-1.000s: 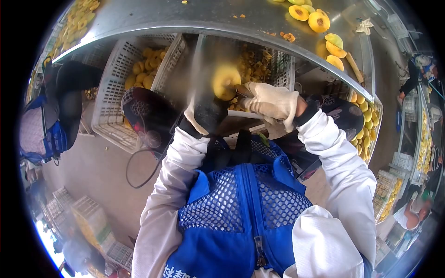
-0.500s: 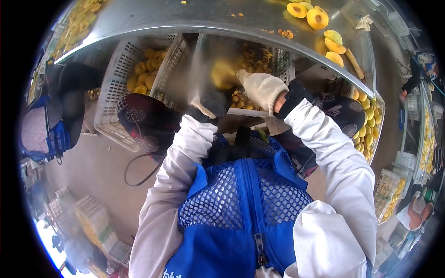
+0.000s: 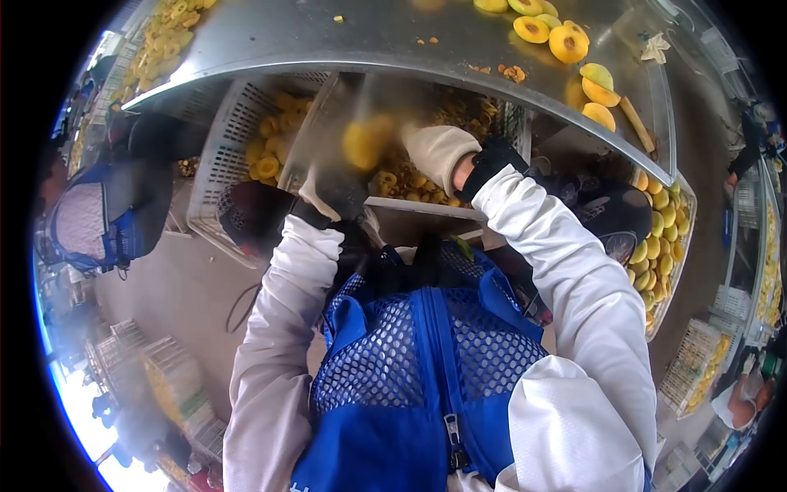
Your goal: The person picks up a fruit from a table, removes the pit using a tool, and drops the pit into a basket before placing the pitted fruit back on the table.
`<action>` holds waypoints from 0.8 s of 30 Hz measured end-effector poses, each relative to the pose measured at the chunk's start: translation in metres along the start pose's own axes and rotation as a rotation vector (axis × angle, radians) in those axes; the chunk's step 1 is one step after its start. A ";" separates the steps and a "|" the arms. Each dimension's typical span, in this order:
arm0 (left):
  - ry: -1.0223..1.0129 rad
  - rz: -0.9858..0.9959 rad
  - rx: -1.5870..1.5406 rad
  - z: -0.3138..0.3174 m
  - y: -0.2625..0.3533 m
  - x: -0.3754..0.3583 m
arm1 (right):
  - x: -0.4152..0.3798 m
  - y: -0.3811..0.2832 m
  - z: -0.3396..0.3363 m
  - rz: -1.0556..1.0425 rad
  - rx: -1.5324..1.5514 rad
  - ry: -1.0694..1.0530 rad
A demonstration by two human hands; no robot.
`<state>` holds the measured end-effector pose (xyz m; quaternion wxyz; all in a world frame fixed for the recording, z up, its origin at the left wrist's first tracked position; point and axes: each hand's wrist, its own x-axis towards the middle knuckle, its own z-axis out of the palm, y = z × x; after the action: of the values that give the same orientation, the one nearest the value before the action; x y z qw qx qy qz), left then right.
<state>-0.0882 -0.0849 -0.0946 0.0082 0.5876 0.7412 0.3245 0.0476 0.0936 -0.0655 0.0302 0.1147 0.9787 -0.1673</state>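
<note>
A yellow peach half (image 3: 361, 146), smeared by blur, sits at the fingers of my left hand (image 3: 338, 187). That hand wears a dark and white glove and is closed on the fruit. My right hand (image 3: 441, 156), in a cream-white glove, is beside it with its fingers curled toward the peach half. Whatever those fingers grip is lost in the blur. Under both hands stands a white crate (image 3: 418, 204) with small yellow-brown fruit scraps (image 3: 402, 184) in it.
Cut peach halves (image 3: 568, 43) and a wooden stick (image 3: 637, 125) lie on the metal table (image 3: 328, 37). A white crate (image 3: 215, 176) of yellow fruit stands left, and a crate of peach halves (image 3: 660, 238) right. Another person (image 3: 102, 205) is at the left.
Both hands and the peach half have shifted left in the view. The fruit now appears farther from the right fingertips. The whole view has also moved slightly.
</note>
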 end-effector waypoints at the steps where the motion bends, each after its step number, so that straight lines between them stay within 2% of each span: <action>1: -0.006 0.025 0.043 -0.008 -0.003 -0.001 | 0.003 -0.002 0.000 -0.023 0.036 -0.002; 3: -0.020 0.080 0.125 -0.031 0.004 0.003 | 0.001 -0.009 -0.002 -0.049 0.081 0.007; 5: -0.011 0.164 0.193 -0.048 0.006 0.016 | -0.017 -0.016 -0.011 0.074 0.525 0.050; 7: 0.072 -0.104 0.001 -0.063 -0.026 0.008 | -0.027 -0.014 -0.020 0.140 0.543 0.006; 8: 0.182 -0.141 -0.077 -0.066 -0.036 0.010 | -0.028 0.001 -0.017 0.087 0.347 -0.148; 9: 0.285 -0.192 -0.152 -0.073 -0.046 0.010 | -0.033 0.007 -0.019 0.161 0.339 -0.244; 11: 0.101 0.034 0.178 -0.126 -0.057 0.027 | -0.047 0.030 -0.005 0.182 0.301 -0.172; 13: 0.028 -0.285 0.053 -0.142 -0.184 0.020 | -0.067 0.035 -0.021 0.155 0.355 -0.145; 14: 0.188 -0.626 0.091 -0.135 -0.126 0.060 | -0.076 0.035 -0.027 0.151 0.383 -0.142; 15: 0.116 -0.359 0.292 -0.127 -0.118 0.085 | -0.086 0.031 -0.034 0.161 0.363 -0.150; 17: 0.199 -0.450 -0.198 -0.093 -0.012 0.164 | -0.097 0.038 -0.012 0.062 0.407 -0.023; 19: -0.024 -0.441 -0.458 -0.046 0.010 0.223 | -0.106 0.046 0.022 0.060 0.620 0.080; 20: -0.093 -0.409 -0.494 -0.020 0.051 0.246 | -0.117 0.041 -0.012 0.125 0.653 0.029; 21: -0.163 -0.379 -0.528 0.001 0.085 0.269 | -0.125 0.041 -0.017 0.105 0.520 0.187; 23: -0.264 -0.063 -0.275 0.078 0.035 0.332 | -0.137 0.043 -0.024 0.125 0.546 0.350; 24: -0.272 0.053 -0.059 0.095 0.053 0.341 | -0.144 0.038 -0.040 0.187 0.528 0.453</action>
<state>-0.1098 0.2640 -0.0178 0.1176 0.6450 0.7075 0.2636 0.1952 0.1112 -0.0261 -0.2030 0.2416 0.8690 -0.3811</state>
